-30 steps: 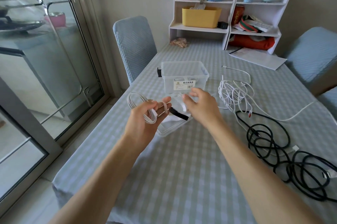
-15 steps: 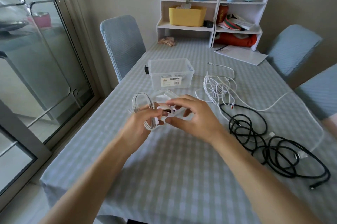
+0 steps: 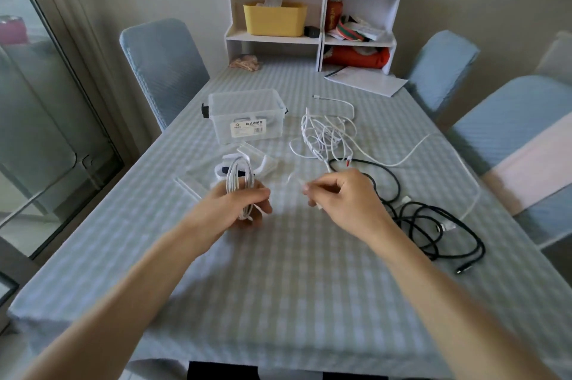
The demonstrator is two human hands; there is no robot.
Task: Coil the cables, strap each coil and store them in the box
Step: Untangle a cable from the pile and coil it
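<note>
White coil point(image 3: 240, 184) gripped, left hand point(image 3: 230, 209) fingers point(image 3: 260, 194) curled.

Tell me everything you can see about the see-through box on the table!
The clear plastic box sits upright on the checked tablecloth, beyond both hands and left of the loose white cable. It is rectangular with a thicker rim, open on top with no lid on it. A white label with printed characters sticks to its front wall, and a dark latch shows on its left end. Something pale lies inside, too faint to name. Neither hand touches it.
</note>
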